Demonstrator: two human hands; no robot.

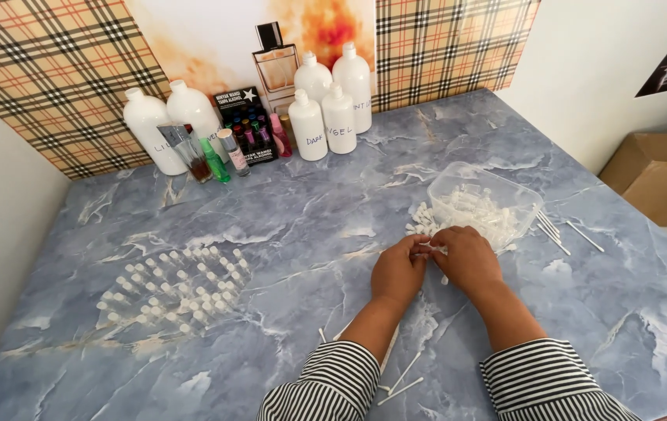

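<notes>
Striped sleeves (325, 386) are seen at the bottom edge, with thin white tubes (402, 382) scattered on the blue marbled tabletop (294, 226) between them. Left hand (398, 269) and right hand (466, 257) are brought together at mid-table, fingertips touching. A small white plastic piece (433, 248) is pinched between the fingers of both hands; its exact shape cannot be told, mostly hidden by the fingers.

More small white pieces (421, 221) are piled just beyond the fingertips, touching the near wall of a clear plastic tub (520, 199). The tub is filled with more of the same white parts. A few long white tubes (559, 232) are laid just right of the tub.

Well to the left of the hands, small clear vials (181, 288) are stood upright in tight rows, white tops up.

Against the far plaid wall (53, 78), large white bottles (173, 121) are lined up on the left, four more white bottles (333, 101) in the middle. Between them, a dark card of small coloured vials (249, 125) and a few slim coloured sprayers (212, 160) are set. A square glass perfume bottle (275, 66) with a dark cap is placed behind. A cardboard box (661, 171) is visible off the table at right.
</notes>
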